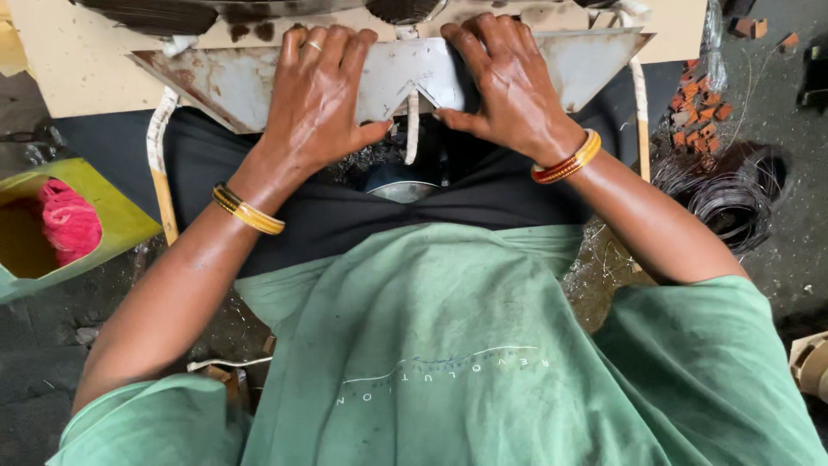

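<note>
My left hand (317, 91) lies flat, fingers spread, on a worn grey metal plate (216, 82) shaped like a wide downward triangle. My right hand (507, 79) presses flat on the same plate to the right of its middle. A white cord (412, 129) hangs down between my thumbs. Below the plate's tip sits a round metal part (404, 190), partly hidden by black cloth (345, 216) over my lap. Both wrists carry gold and red bangles.
A pale board (78, 69) backs the plate. A green box with pink yarn (69, 220) sits at the left. Coils of dark wire (729, 194) and broken brick bits (699, 116) lie on the ground at the right. Wooden legs wrapped in white (159, 160) flank the plate.
</note>
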`<state>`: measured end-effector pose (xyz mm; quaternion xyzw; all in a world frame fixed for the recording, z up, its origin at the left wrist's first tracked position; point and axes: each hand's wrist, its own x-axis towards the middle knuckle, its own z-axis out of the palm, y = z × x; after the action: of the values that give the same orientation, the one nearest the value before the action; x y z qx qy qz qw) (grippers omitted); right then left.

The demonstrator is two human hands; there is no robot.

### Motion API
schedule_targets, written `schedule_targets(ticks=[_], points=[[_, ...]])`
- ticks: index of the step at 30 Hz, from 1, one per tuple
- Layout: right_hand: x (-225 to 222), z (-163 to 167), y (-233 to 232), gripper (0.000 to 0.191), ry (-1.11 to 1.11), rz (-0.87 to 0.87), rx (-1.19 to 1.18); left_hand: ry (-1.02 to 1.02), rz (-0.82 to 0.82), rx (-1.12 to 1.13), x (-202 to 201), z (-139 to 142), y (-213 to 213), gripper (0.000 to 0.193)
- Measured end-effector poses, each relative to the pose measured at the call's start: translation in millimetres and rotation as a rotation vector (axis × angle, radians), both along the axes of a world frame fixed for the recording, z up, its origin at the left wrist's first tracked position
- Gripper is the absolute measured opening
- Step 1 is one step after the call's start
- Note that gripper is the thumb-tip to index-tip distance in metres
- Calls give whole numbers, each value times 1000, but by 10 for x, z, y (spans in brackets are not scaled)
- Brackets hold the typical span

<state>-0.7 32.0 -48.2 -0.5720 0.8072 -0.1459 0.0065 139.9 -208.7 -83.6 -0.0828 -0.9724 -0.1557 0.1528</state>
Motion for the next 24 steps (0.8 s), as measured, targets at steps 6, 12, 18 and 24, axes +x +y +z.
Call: schedule_targets(ticks=[6,12,18,24], points=[[-38,69,193,84,-129,-44,-14,-45,-18,177,35,89,69,84],[5,31,219,77,-107,34,-170,50,-7,135,2,247,239,81],[94,170,413,66,123,-55,-223,118,38,-270,176,465,323,71],[11,72,491,35,384,-50,-237,236,52,-476,49,278,436,44]])
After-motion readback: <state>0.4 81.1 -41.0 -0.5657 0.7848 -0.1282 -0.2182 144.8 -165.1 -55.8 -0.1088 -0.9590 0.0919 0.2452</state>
